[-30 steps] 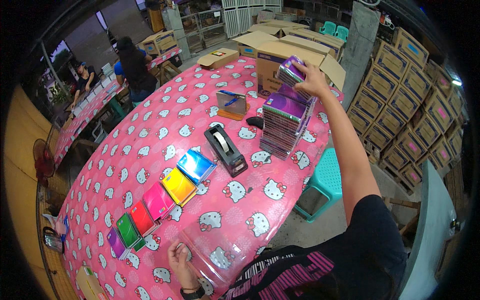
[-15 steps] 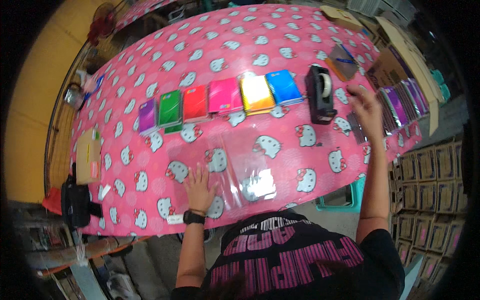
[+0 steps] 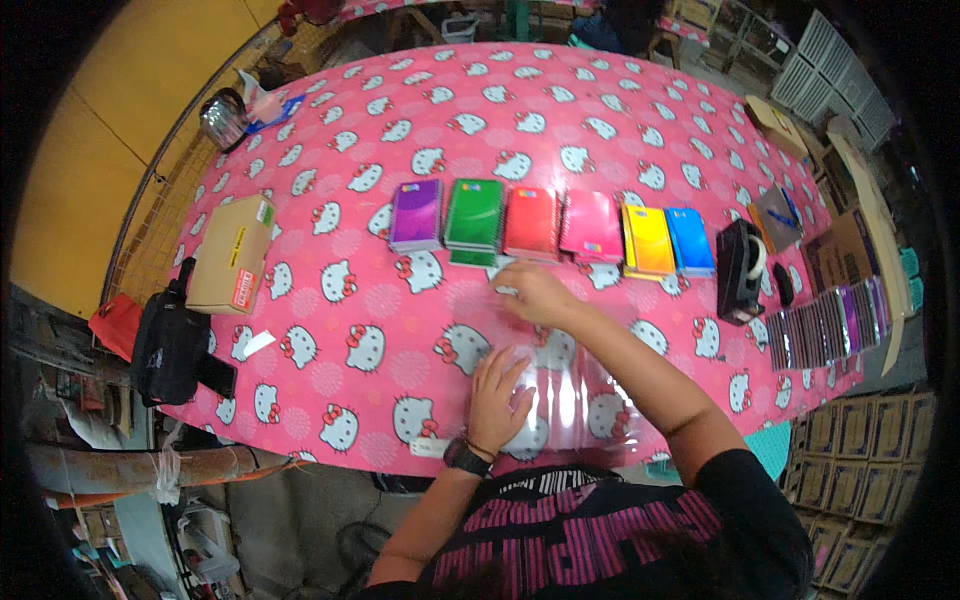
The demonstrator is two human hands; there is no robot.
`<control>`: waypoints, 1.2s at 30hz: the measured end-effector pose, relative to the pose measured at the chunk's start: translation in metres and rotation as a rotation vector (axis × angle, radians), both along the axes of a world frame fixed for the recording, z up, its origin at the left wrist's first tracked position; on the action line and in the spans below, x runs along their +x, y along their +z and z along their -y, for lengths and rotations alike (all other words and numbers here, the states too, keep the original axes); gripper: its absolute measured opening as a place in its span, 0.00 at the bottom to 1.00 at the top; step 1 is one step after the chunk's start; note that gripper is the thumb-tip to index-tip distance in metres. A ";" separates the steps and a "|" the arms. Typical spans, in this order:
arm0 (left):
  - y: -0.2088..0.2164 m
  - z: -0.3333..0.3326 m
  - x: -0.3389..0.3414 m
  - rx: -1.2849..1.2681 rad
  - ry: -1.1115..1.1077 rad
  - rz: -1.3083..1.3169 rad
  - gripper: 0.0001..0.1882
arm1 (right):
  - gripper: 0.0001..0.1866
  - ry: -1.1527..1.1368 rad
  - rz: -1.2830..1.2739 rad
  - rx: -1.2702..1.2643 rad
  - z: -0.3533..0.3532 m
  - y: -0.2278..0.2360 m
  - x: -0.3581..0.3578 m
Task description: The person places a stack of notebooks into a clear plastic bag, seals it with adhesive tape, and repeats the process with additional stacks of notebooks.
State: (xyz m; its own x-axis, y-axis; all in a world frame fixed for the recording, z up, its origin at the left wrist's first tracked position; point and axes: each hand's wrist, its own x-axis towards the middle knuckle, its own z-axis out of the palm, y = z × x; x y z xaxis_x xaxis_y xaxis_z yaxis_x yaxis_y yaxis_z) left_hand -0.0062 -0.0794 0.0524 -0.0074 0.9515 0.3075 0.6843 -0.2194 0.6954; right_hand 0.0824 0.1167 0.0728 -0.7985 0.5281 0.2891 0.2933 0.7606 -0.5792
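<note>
My left hand (image 3: 498,400) lies with fingers spread on a clear plastic sheet (image 3: 590,400) near the table's front edge. Beyond it, my right hand (image 3: 540,295) reaches in across the sheet's far part, just in front of the green notebooks (image 3: 474,212) and red notebooks (image 3: 531,220). Its fingers are bent and blurred, so whether anything is between them is hidden. The row of small spiral notebooks also has purple notebooks (image 3: 415,215) at its left end, then pink notebooks (image 3: 592,224), yellow notebooks (image 3: 650,240) and blue notebooks (image 3: 690,240) toward the right.
A black tape dispenser (image 3: 738,275) stands right of the row, with a small dark object (image 3: 783,284) beside it. Wrapped notebooks (image 3: 825,325) line the right edge near an open carton (image 3: 840,250). Leftward are a cardboard box (image 3: 228,255), a black bag (image 3: 165,340) and a metal kettle (image 3: 222,120).
My right hand has swung from beside the tape dispenser leftward to the front of the notebook row. My left hand stays on the plastic sheet. The whole view has shifted.
</note>
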 end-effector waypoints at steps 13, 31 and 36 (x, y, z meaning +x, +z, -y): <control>0.000 -0.023 -0.129 0.100 0.361 0.298 0.18 | 0.17 -0.152 0.458 0.514 -0.045 -0.020 -0.198; -0.009 -0.058 -0.143 0.043 0.347 1.048 0.17 | 0.13 -0.236 0.308 0.371 -0.049 -0.012 -0.207; 0.002 -0.056 -0.162 0.022 0.269 1.661 0.20 | 0.11 -0.319 -0.310 -0.094 -0.017 0.057 -0.164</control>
State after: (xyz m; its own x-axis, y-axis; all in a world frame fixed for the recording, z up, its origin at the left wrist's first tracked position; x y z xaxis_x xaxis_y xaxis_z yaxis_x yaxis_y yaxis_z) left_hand -0.1680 -0.0235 0.0548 -0.4653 0.8651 -0.1873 -0.7187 -0.2457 0.6505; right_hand -0.0815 0.1333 0.1299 -0.4754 0.7688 0.4277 0.3064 0.6004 -0.7387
